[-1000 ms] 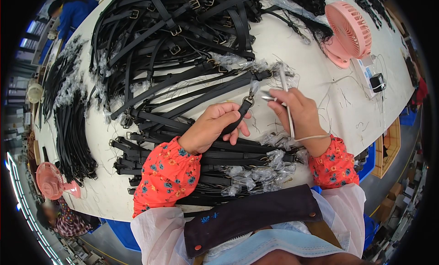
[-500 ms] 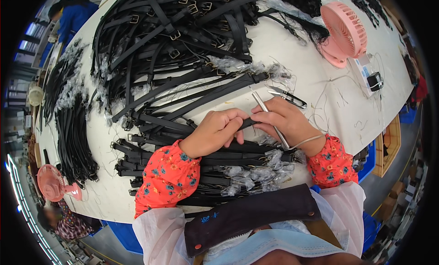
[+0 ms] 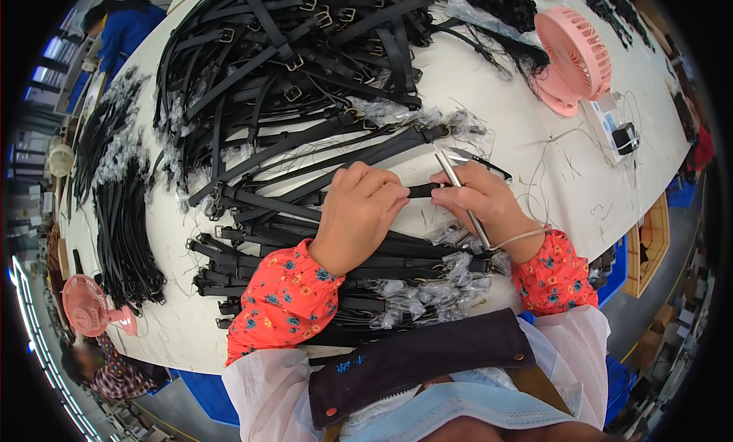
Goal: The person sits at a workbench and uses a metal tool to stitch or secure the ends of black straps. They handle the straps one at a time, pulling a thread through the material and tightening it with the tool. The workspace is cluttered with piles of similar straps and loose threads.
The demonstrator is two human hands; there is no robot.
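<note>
Left hand (image 3: 359,213) and right hand (image 3: 481,198) pinch a black strap (image 3: 422,190); the right also grips a metal tool (image 3: 462,198), above the counter (image 3: 527,129).

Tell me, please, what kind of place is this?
Probably a workshop for belts or straps: heaps of black straps with buckles cover a long white worktable, and the right hand holds a thin metal tool.

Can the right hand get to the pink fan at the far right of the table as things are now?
Probably yes, but not freely. The white table between the right hand and the pink fan is bare except loose threads, yet the hand holds a metal tool and a black strap.
</note>
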